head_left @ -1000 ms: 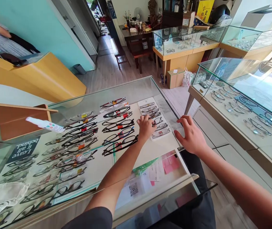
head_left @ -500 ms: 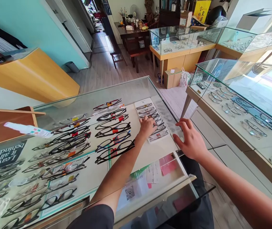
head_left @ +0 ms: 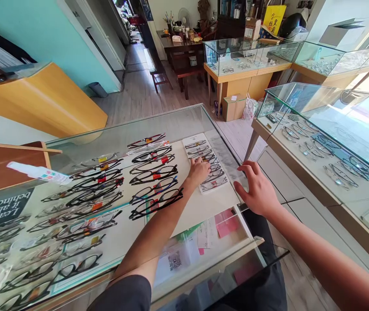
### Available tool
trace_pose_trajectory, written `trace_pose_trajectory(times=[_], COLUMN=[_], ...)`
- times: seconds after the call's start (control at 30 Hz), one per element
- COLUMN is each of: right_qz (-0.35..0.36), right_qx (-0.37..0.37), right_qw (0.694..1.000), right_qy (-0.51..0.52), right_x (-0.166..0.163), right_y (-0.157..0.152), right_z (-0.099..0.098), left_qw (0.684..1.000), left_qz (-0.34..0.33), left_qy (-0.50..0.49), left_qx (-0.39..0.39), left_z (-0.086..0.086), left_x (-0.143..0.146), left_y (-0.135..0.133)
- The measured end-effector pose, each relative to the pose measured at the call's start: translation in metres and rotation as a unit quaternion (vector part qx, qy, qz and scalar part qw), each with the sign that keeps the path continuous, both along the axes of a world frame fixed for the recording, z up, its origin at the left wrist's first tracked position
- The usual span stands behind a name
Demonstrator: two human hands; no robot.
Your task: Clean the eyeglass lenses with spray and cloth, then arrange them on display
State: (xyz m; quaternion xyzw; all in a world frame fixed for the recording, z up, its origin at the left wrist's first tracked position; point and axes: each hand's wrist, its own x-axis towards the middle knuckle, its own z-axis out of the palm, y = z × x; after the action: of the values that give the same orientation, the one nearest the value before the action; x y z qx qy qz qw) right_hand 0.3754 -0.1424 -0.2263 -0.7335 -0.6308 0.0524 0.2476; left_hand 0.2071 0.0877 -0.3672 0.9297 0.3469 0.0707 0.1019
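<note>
My left hand (head_left: 199, 171) reaches inside the glass display case (head_left: 200, 108), its fingers curled down at a pair of eyeglasses (head_left: 215, 166) in a white tray (head_left: 192, 139). My fingers partly cover that pair. More eyeglasses lie above and below it in the same tray. At the case's right edge rests my right hand (head_left: 256, 188), thumb and fingers apart, holding nothing. A column of dark-framed eyeglasses (head_left: 154, 175) with red and orange labels lies left of my left hand.
Further eyeglasses (head_left: 95, 203) fill the case's left side, near a white spray bottle (head_left: 38, 172). Papers and pink slips (head_left: 226, 222) lie in the compartment in front. Another glass showcase (head_left: 330, 147) stands at the right. Behind are a cardboard box (head_left: 234, 108) and a wooden table (head_left: 184, 45).
My left hand has shifted very slightly left over the tray of eyeglasses. My right hand stays at the case's edge. The view has tilted a little.
</note>
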Motion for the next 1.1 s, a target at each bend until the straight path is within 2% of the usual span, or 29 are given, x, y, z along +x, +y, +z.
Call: trace_pose_trajectory(times=[0.27, 0.6, 1.1], right_qz=[-0.003, -0.002, -0.01], right_qx=[-0.007, -0.001, -0.005], right_qw=[1.0, 1.0, 1.0], right_qy=[-0.001, -0.013, -0.01], right_x=[-0.001, 0.001, 0.0], right_y=[0.0, 0.0, 0.0], right_z=[0.0, -0.003, -0.002], left_qw=[1.0, 0.999, 0.997], left_qz=[-0.008, 0.017, 0.04], left_qy=[-0.015, -0.038, -0.053], left_qx=[0.017, 0.015, 0.036], left_z=[-0.004, -0.017, -0.015], left_x=[-0.007, 0.002, 0.003], left_y=[0.0, 0.013, 0.02])
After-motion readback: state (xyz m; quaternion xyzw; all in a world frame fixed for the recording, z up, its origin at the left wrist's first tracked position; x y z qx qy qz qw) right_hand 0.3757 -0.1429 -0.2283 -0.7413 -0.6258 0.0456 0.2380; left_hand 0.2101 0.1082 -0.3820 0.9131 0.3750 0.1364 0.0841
